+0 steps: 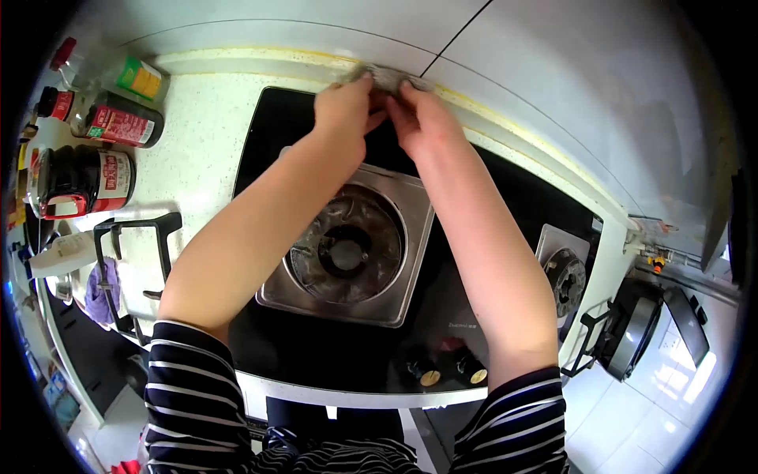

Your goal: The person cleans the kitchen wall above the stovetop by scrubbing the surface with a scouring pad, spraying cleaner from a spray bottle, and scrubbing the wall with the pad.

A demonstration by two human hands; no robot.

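Observation:
Both my arms stretch over the black gas stove point(316, 347) to the ledge along the wall behind it. My left hand point(345, 109) and my right hand point(426, 118) meet there, fingers closed on a crumpled grey cloth point(388, 77). The cloth lies against the ledge; its lower part is hidden by my fingers. Below my wrists is the large left burner point(345, 245) in its square metal plate, its pot support off. A smaller burner point(567, 276) shows to the right of my right forearm.
Sauce bottles point(118, 118) and a dark jug with a red label point(87, 182) stand on the left counter. A black pot support point(134, 237) leans at the counter's left edge near a purple cloth point(101, 292). Another support point(588, 340) and a pan point(636, 336) are at the right. Two knobs point(450, 370) sit in front.

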